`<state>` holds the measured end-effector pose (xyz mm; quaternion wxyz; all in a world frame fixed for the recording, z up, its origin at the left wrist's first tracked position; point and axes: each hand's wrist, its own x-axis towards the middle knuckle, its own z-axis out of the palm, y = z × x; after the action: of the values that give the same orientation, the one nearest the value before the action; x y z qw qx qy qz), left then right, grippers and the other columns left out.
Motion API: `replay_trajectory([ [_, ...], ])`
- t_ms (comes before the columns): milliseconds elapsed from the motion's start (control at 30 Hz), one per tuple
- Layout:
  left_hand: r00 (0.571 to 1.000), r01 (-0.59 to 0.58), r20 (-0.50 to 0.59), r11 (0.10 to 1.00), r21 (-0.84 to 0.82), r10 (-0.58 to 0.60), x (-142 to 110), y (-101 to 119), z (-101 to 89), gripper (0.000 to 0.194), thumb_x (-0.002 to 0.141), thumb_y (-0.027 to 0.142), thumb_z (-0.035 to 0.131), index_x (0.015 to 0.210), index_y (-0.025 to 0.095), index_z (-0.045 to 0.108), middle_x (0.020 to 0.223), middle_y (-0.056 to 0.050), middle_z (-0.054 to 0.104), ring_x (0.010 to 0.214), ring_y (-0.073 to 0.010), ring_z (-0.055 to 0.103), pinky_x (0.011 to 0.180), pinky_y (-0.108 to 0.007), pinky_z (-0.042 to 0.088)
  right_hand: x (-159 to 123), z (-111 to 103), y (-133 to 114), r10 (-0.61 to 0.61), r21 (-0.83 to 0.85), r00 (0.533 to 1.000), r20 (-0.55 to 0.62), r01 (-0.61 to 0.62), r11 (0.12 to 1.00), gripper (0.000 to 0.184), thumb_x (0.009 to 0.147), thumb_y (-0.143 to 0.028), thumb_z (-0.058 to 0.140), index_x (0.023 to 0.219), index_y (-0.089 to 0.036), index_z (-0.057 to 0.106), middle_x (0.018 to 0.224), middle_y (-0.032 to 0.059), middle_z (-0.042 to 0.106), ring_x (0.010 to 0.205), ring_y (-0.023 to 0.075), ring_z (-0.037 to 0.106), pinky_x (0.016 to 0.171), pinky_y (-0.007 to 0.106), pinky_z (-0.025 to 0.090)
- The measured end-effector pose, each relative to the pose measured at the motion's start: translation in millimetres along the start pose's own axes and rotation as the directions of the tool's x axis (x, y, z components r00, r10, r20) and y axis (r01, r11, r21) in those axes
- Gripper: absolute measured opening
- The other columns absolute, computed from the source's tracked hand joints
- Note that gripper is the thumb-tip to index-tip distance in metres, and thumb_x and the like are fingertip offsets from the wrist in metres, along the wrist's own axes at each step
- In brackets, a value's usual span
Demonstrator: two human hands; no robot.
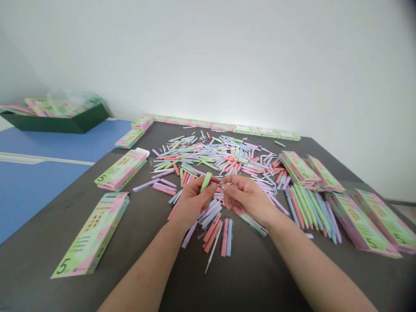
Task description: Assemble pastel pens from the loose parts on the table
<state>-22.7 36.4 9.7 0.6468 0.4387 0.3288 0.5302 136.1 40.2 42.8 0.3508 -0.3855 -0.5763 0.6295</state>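
My left hand [196, 200] is closed round a light green pen barrel [206, 181], whose rounded end sticks up past the fingers. Close beside it, almost touching, my right hand [247, 197] is pinched on a small part that the fingers mostly hide. Beneath both hands lie loose pen parts in pink, blue and purple. A white pen refill [214, 247] rests nearest to me, by a few coral pen pieces [212, 230] and a pink and blue pair of barrels [226, 237].
A wide heap of pastel pen parts [224, 151] covers the table's middle. Sorted pens [310, 208] lie in a row at right, beside printed boxes [365, 223]. More boxes stand at left [94, 234] and along the wall [221, 126]. A green tray [61, 125] sits far left.
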Motion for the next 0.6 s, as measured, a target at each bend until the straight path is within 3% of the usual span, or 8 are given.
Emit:
replay_trajectory([
  [133, 0.998, -0.050, -0.048, 0.998, -0.025, 0.048, -0.1, 1.7, -1.9, 0.028, 0.074, 0.035, 0.073, 0.096, 0.020, 0.067, 0.056, 0.007, 0.045, 0.036, 0.0001, 0.024, 0.034, -0.015, 0.016, 12.7, 4.7, -1.1, -0.020, 0.005, 0.999, 0.038, 0.020, 1.000, 0.027, 0.086, -0.042, 0.058, 0.093, -0.016, 0.054, 0.052, -0.0059, 0.058, 0.032, 0.0040, 0.042, 0.031, 0.014, 0.029],
  [367, 0.997, -0.042, -0.072, 0.995, -0.095, 0.035, 0.5, 0.5, -4.3, 0.023, 0.070, 0.032, 0.077, 0.084, 0.018, 0.064, 0.046, 0.010, 0.036, 0.034, -0.0016, 0.025, 0.035, -0.016, 0.016, 19.0, 6.3, 8.6, -0.065, -0.009, 0.993, 0.099, 0.066, 0.998, 0.031, 0.089, -0.047, 0.053, 0.096, -0.017, 0.051, 0.060, -0.0037, 0.062, 0.037, 0.0062, 0.050, 0.036, 0.016, 0.034],
  [500, 0.995, -0.063, -0.075, 0.997, -0.035, 0.060, -0.4, 2.1, -4.2, 0.021, 0.073, 0.034, 0.074, 0.086, 0.019, 0.066, 0.055, 0.006, 0.049, 0.036, -0.0014, 0.026, 0.036, -0.017, 0.016, 14.4, 0.8, 2.0, -0.130, -0.061, 0.991, -0.038, 0.128, 0.990, 0.028, 0.092, -0.047, 0.048, 0.091, -0.019, 0.050, 0.067, -0.0014, 0.064, 0.047, 0.0092, 0.056, 0.042, 0.019, 0.039],
  [600, 0.996, -0.090, -0.026, 0.996, 0.013, 0.090, -1.7, 3.1, -4.4, 0.016, 0.078, 0.033, 0.070, 0.086, 0.020, 0.065, 0.072, 0.001, 0.062, 0.037, -0.0004, 0.029, 0.035, -0.017, 0.018, 8.7, -5.7, -8.0, -0.300, -0.201, 0.937, -0.180, 0.263, 0.944, 0.026, 0.092, -0.043, 0.048, 0.086, -0.019, 0.055, 0.075, 0.0019, 0.065, 0.065, 0.0128, 0.060, 0.055, 0.023, 0.045],
])
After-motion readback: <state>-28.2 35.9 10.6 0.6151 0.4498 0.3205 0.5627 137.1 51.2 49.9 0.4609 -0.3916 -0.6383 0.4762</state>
